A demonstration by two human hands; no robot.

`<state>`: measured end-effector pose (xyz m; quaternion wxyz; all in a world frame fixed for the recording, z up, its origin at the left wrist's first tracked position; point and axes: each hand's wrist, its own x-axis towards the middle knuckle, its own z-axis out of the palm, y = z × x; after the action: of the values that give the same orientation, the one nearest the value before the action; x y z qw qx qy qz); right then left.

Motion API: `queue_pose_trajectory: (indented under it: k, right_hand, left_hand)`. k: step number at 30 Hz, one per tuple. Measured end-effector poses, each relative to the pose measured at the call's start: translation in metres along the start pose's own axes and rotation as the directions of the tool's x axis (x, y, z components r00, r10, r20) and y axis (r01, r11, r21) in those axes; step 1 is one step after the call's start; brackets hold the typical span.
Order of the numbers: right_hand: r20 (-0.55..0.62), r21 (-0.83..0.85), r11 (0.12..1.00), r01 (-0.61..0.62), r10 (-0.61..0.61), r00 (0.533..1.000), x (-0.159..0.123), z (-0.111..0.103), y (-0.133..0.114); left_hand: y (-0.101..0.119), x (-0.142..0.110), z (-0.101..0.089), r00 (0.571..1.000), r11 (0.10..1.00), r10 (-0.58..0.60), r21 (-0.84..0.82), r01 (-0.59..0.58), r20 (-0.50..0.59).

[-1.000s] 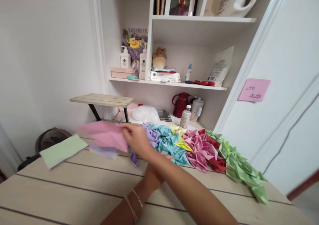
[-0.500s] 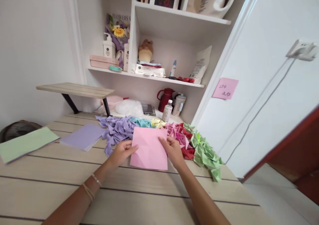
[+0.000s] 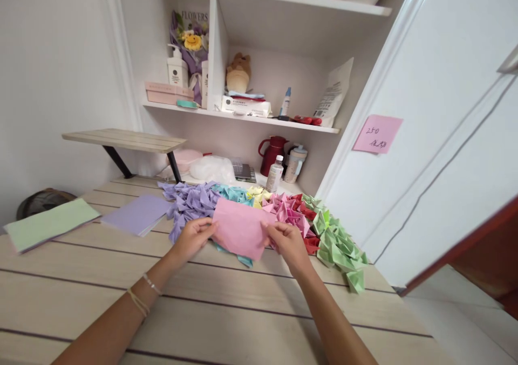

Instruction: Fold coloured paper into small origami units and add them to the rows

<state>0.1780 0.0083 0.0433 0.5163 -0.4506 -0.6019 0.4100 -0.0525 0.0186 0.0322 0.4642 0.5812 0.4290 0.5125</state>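
A pink sheet of paper (image 3: 242,229) is held up off the table between my two hands. My left hand (image 3: 195,239) pinches its left edge, and my right hand (image 3: 286,243) grips the right edge between thumb and fingers. The sheet curves slightly and tilts, covering part of the folded paper behind it. Purple folded paper pieces (image 3: 192,200) lie beyond my left hand, blue ones (image 3: 232,193) behind the sheet. Pink folded pieces (image 3: 285,208) and green ones (image 3: 340,246) spread beyond and beside my right hand.
A stack of purple paper (image 3: 140,214) and a stack of green paper (image 3: 52,222) lie at the left of the slatted table (image 3: 226,322). A small raised wooden shelf (image 3: 125,139) stands behind them. Toward the back are a bottle (image 3: 275,174) and a red jug (image 3: 273,156).
First my right hand carries the pink sheet over from the left, crossing my left arm. Then both hands take its sides, and now the sheet is tilted and bent instead of facing me squarely.
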Motion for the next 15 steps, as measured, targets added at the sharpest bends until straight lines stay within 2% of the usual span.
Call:
queue_pose_trajectory:
  k: [5,10,15]
  right_hand:
    - [-0.009,0.088,0.993,-0.075,0.076,0.997,-0.001,0.006,0.002]
    - [0.042,0.154,0.979,-0.134,0.129,0.991,0.0,0.011,0.008]
    - [-0.019,0.135,0.98,-0.147,0.151,0.988,0.0,0.013,0.009]
  left_hand:
    - [-0.002,0.0,0.002,1.0,1.0,0.027,-0.015,-0.028,-0.015]
    - [-0.003,-0.001,0.005,0.999,0.997,0.024,-0.074,-0.028,-0.044]
    - [-0.002,0.001,0.005,0.993,0.99,0.004,-0.14,-0.021,-0.121]
